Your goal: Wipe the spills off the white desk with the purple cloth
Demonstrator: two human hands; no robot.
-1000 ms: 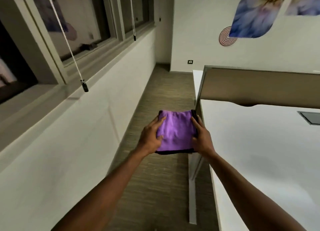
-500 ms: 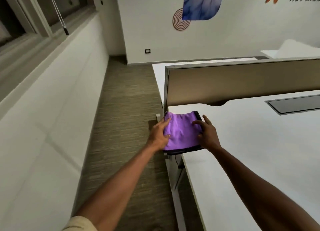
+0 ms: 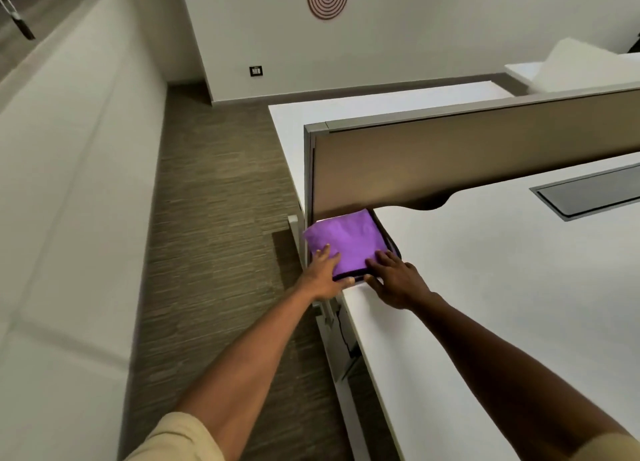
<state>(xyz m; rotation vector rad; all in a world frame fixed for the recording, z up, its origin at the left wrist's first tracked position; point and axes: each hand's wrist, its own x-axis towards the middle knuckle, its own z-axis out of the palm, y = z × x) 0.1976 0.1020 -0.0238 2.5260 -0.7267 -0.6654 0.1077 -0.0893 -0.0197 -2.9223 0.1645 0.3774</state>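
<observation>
A folded purple cloth [image 3: 349, 240] with a dark trim lies at the far left corner of the white desk [image 3: 485, 287], just under the partition's end. My left hand [image 3: 323, 275] grips its left near corner, thumb under the edge, hanging partly off the desk's side. My right hand [image 3: 394, 278] rests flat on the cloth's right near corner and the desk. No spill shows on the white surface from here.
A tan partition panel [image 3: 467, 162] stands along the desk's far edge. A grey cable hatch [image 3: 588, 192] is set in the desk at right. Striped carpet floor [image 3: 214, 235] lies left of the desk, then a white wall ledge [image 3: 69, 218].
The cloth came from mid-air over the floor onto the desk's corner, both hands still on it. My view swung right and down towards the desk.
</observation>
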